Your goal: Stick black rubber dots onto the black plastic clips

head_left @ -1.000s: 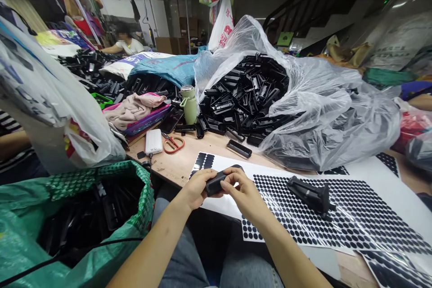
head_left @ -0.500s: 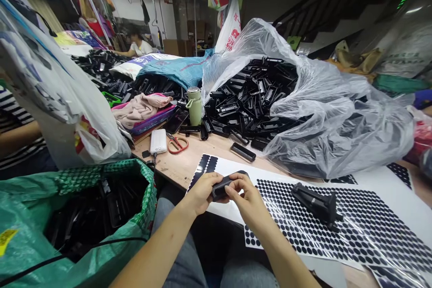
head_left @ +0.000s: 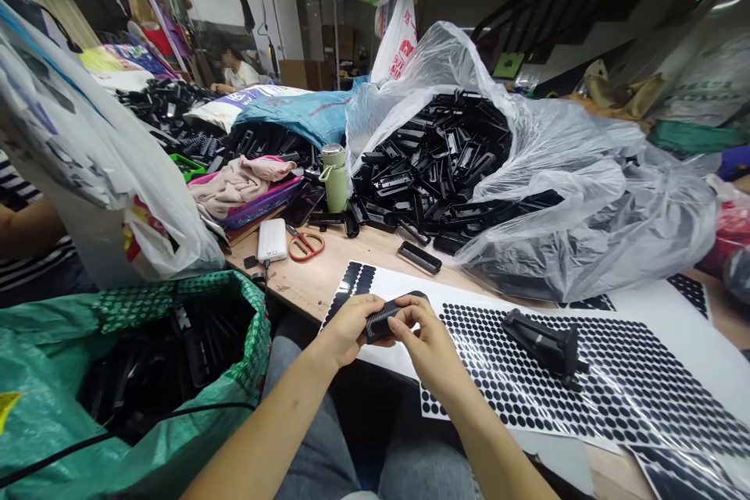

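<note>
Left hand (head_left: 345, 328) and right hand (head_left: 430, 340) jointly grip a ribbed black plastic part (head_left: 380, 319), long axis left-right, above the dot-sticker sheet (head_left: 586, 383).

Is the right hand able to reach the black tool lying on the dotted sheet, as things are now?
Probably yes, but not at once: the right hand is gripping the small black part together with the left hand. The black tool lies uncovered on the dotted sheet, nothing between.

1. Ribbed part (head_left: 380, 318): black.
2. Sticker sheet (head_left: 591, 375): white, rows of black dots.
3. Woven sack (head_left: 52, 383): green, paler lattice band at the rim.
4. Flask (head_left: 336, 178): pale green.
5. Scissors (head_left: 305, 244): orange-red handles.
6. Power bank (head_left: 273, 239): white.
7. Desk (head_left: 310, 281): light wood.
8. Heaped parts (head_left: 433, 164): black, in a clear bag.
</note>
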